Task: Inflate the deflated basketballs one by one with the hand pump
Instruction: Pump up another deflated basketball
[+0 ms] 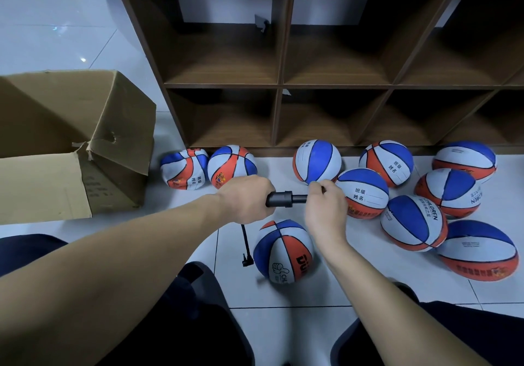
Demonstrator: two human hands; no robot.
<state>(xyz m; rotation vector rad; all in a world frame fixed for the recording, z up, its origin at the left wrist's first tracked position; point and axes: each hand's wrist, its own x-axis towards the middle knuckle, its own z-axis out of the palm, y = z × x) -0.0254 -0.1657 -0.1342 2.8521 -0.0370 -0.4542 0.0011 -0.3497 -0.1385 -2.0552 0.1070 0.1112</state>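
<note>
Pump (285,199), black, horizontal: left hand (246,199) clenches barrel, right hand (326,204) grips handle end. Hose (246,248) meets basketball (283,251) on floor below. Advice: brace barrel, stroke straight.

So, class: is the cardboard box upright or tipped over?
Tipped on its side: the cardboard box lies on the floor, its flaps open sideways.
</note>
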